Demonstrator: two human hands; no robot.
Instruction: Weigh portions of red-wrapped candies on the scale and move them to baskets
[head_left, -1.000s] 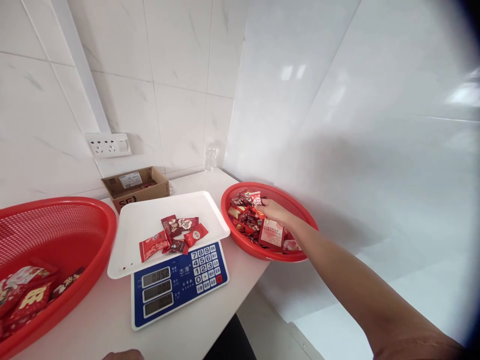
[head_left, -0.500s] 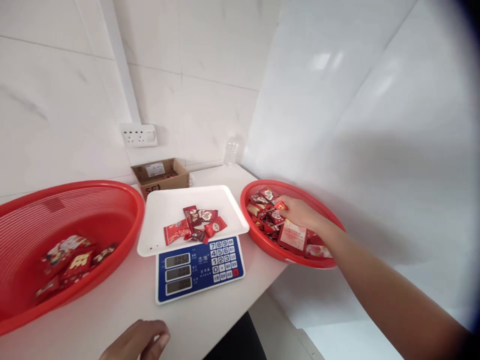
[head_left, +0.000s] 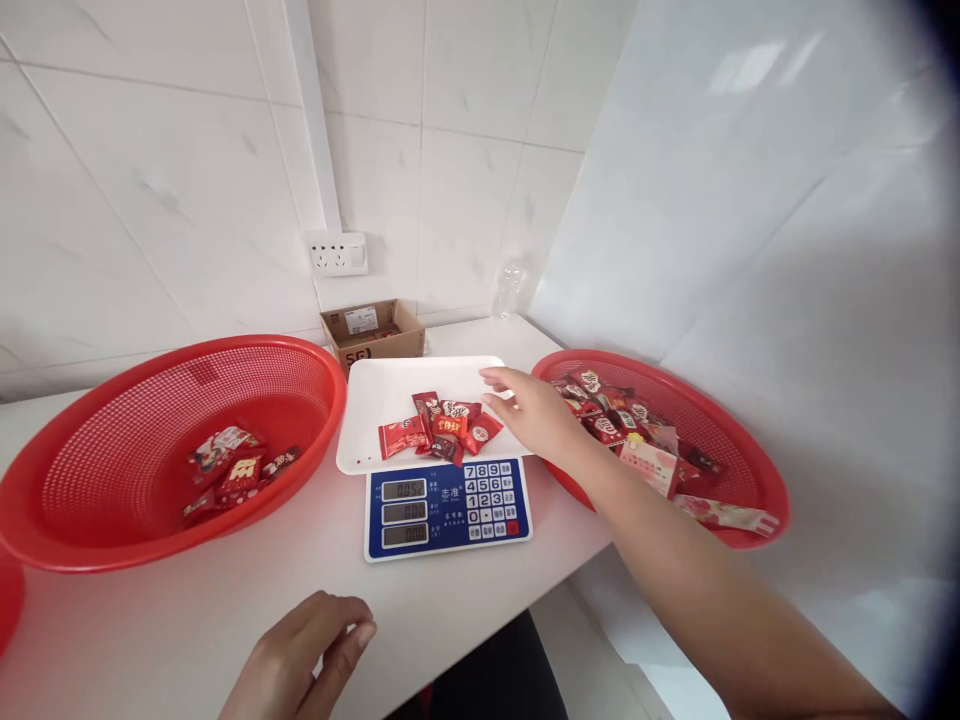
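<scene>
My right hand (head_left: 534, 408) hangs over the right edge of the scale's white tray (head_left: 367, 385), fingers apart and nothing in them. Left of its fingertips, several red wrapped sweets (head_left: 448, 424) lie in a small heap, one with yellow lettering on top. Under the tray is the digital scale (head_left: 448, 512), with a blue panel, displays and a keypad. Close to the table's front, my left hand (head_left: 304, 650) is loosely curled, thumb near the index finger, with nothing visible in it.
A red basket (head_left: 315, 425) holding several packets stands on the left. To the right, another red basket (head_left: 772, 490) carries many sweets and a pink packet (head_left: 649, 463). Behind the scale are a cardboard box (head_left: 382, 345) and a clear plastic bottle (head_left: 510, 287) by the wall.
My right hand has moved left from the right basket to the tray and let go of a red sweet, which now lies on the heap. The view has shifted; my left hand stays curled.
</scene>
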